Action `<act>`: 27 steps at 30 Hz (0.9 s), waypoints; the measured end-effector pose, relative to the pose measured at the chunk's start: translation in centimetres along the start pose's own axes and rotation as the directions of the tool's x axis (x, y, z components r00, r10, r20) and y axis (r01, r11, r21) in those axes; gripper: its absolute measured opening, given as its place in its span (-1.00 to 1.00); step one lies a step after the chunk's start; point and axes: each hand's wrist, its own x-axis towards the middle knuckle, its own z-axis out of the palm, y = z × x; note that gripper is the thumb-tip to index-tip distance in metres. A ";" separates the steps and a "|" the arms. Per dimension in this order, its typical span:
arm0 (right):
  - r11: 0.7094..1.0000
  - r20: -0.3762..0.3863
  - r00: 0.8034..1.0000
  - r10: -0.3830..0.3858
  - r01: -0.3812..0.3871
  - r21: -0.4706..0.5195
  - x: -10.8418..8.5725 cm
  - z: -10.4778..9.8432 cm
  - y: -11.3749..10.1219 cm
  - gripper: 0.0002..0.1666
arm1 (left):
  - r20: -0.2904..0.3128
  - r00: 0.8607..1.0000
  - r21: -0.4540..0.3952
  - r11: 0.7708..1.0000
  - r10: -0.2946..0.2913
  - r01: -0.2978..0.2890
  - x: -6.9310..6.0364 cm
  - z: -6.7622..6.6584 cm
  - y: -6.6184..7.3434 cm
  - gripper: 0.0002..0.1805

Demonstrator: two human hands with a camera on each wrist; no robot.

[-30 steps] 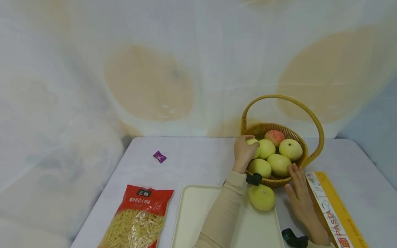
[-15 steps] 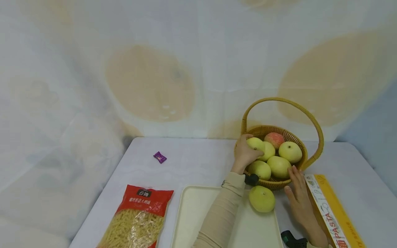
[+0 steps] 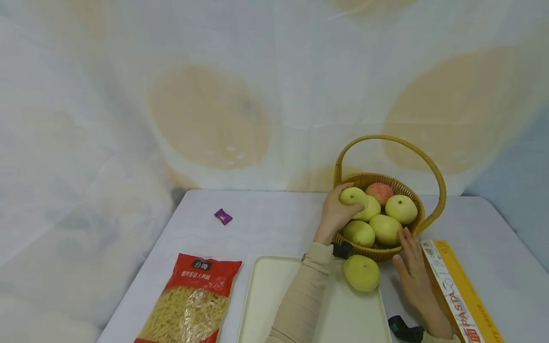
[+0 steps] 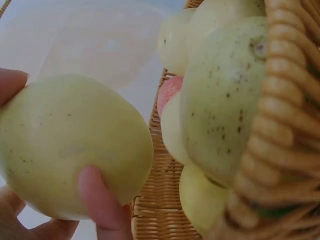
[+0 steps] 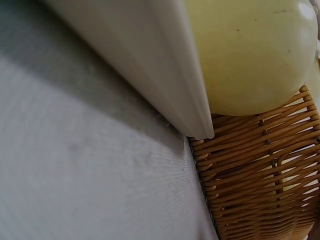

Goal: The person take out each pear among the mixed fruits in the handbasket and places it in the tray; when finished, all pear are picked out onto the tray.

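Note:
A wicker basket [image 3: 442, 190] with a tall handle holds several yellow-green fruits [image 3: 386, 230] and one red fruit [image 3: 380, 193]. At its left side my left hand [image 3: 336, 212] grips a yellow-green fruit [image 3: 352, 196], fingers and thumb around it; the left wrist view shows this fruit [image 4: 75, 145] beside the basket wall. My right hand [image 3: 415, 281] lies with extended fingers against the basket's front right rim. Another yellow-green fruit [image 3: 362, 273] rests on the far right part of the cream tray [image 3: 270, 295], close to the basket; the right wrist view shows it [image 5: 250, 55] too.
A red-topped bag of pasta [image 3: 193, 295] lies left of the tray. Farther back on the left is a small purple wrapped candy [image 3: 223, 216]. A long yellow and white pasta box [image 3: 459, 290] lies beside my right hand. A patterned cloth hangs behind the table.
My left hand has raised its fruit slightly from the basket's left side, so more of the fruit shows above the others. The right hand has stayed at the rim.

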 end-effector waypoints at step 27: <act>0.999 -0.016 0.999 -0.052 0.052 0.014 -0.1 0.0 0.1 -0.33 | 0.207 0.978 0.047 0.999 -0.034 0.025 -7.4 -8.1 -3.9 -0.32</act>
